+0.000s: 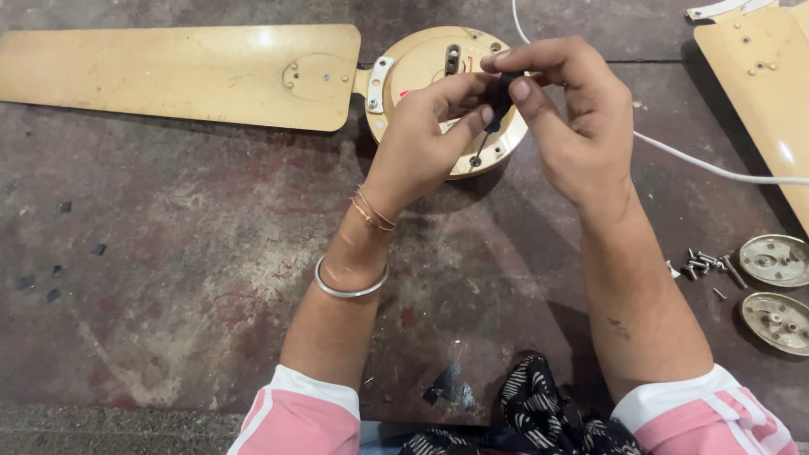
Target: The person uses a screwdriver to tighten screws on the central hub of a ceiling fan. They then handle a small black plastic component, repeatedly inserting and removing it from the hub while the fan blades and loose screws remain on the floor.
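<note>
A cream ceiling fan motor housing [421, 63] lies on the worn floor with one long blade [177, 74] bolted to it, stretching left. Over the housing, both my hands pinch a small dark screwdriver [497, 109]; its thin shaft points down at the housing's rim. My left hand [425, 139], with bangles at the wrist, grips the handle from the left. My right hand [569, 109] holds the top of the handle from the right, fingers curled over it.
A white cable [699, 164] runs from the housing off to the right. A second blade [763, 93] lies at the upper right. Several loose screws [704, 263] and two round metal caps [775, 261] [779, 322] sit at the right. Patterned cloth [539, 413] lies near me.
</note>
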